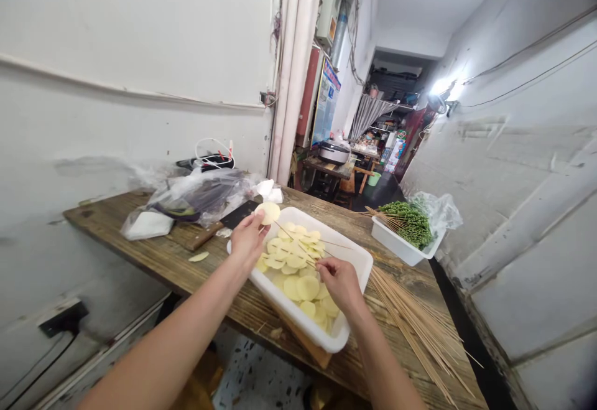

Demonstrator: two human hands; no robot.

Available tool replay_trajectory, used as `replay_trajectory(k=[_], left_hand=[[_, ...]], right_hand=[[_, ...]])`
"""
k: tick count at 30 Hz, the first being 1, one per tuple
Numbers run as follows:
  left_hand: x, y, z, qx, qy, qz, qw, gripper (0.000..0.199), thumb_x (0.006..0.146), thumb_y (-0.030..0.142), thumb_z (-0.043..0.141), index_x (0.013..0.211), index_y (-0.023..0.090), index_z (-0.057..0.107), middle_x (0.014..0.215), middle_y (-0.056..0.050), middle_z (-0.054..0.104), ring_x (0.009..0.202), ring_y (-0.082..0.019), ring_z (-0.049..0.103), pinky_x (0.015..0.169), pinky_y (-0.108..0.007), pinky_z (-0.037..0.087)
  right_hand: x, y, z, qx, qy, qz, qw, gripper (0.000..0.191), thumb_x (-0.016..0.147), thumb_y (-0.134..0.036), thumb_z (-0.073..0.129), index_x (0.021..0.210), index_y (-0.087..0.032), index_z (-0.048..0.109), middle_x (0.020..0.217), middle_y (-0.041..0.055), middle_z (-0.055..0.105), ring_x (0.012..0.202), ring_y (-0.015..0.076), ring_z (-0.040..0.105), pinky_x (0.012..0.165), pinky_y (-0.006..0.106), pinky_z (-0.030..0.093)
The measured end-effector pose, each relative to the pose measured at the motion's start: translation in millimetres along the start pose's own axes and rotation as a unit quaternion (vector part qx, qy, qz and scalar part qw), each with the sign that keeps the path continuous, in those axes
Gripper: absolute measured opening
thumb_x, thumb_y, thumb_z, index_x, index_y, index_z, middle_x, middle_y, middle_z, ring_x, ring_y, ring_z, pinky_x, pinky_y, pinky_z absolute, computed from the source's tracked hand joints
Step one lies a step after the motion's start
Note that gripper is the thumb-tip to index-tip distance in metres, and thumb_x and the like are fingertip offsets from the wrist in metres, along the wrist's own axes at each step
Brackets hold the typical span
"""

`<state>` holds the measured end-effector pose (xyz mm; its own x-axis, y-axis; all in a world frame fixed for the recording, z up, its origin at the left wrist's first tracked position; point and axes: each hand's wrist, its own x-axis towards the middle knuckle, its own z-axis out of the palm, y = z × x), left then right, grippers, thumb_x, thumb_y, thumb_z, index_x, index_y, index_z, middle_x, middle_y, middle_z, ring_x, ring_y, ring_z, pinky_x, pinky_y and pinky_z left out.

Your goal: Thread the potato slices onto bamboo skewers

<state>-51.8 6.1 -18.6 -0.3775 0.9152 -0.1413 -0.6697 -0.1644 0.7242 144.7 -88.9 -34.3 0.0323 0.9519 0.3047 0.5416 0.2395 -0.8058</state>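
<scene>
My left hand is closed on a pale yellow potato slice, pinched above the far left rim of a white plastic tub. My right hand pinches a thin bamboo skewer over the tub. The skewer slants up and left, its far end close to the held slice; whether it touches cannot be made out. In the tub lie skewered potato slices, with loose slices nearer to me.
A bundle of bamboo skewers lies right of the tub. Beyond it stands a white tub of green produce. A cleaver, a stray slice and plastic bags lie left on the wooden table.
</scene>
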Motion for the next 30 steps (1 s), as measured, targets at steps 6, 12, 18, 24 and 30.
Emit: replay_trajectory(k=[6,12,18,24,30], left_hand=[[2,0,0.4,0.005,-0.001,0.0,1.0,0.014,0.064,0.016,0.073,0.074,0.014,0.063,0.074,0.0,0.063,0.061,-0.006,0.055,0.054,-0.019,0.044],[-2,0,3.2,-0.003,-0.031,-0.004,1.0,0.012,0.064,0.015,0.073,0.072,0.013,0.063,0.073,-0.001,0.064,0.06,-0.007,0.056,0.059,-0.02,0.048],[-1,-2,1.7,0.031,-0.041,0.013,0.999,0.014,0.061,0.017,0.074,0.071,0.012,0.064,0.07,0.0,0.063,0.06,-0.008,0.057,0.063,-0.022,0.05],[0,-11,0.9,0.115,-0.059,0.122,0.984,0.025,0.052,0.029,0.076,0.068,0.013,0.064,0.066,0.002,0.062,0.062,-0.01,0.056,0.07,-0.028,0.05],[-2,-11,-0.8,0.189,-0.071,0.162,0.966,0.031,0.059,0.034,0.069,0.081,0.013,0.068,0.07,-0.001,0.065,0.062,-0.012,0.054,0.064,-0.026,0.045]], right_hand=[[1,2,1,-0.006,-0.006,0.006,1.0,0.02,0.075,-0.024,0.051,0.07,-0.017,0.07,0.056,0.0013,0.063,0.053,0.0149,0.055,0.053,0.023,0.04],[1,1,1,-0.014,-0.003,0.011,1.0,0.02,0.075,-0.023,0.051,0.07,-0.016,0.069,0.054,0.0008,0.061,0.052,0.0145,0.054,0.052,0.023,0.039],[1,-1,1,-0.042,0.004,0.007,0.999,0.02,0.076,-0.024,0.05,0.067,-0.017,0.067,0.054,0.0005,0.061,0.052,0.0139,0.053,0.052,0.022,0.037],[0,-5,0,-0.062,0.023,0.001,0.998,0.021,0.078,-0.024,0.048,0.068,-0.017,0.065,0.057,0.0008,0.06,0.054,0.0138,0.053,0.053,0.021,0.037],[1,-9,-1,-0.042,0.013,-0.012,0.999,0.026,0.081,-0.026,0.046,0.066,-0.017,0.066,0.056,0.0001,0.058,0.055,0.0136,0.053,0.054,0.021,0.038]])
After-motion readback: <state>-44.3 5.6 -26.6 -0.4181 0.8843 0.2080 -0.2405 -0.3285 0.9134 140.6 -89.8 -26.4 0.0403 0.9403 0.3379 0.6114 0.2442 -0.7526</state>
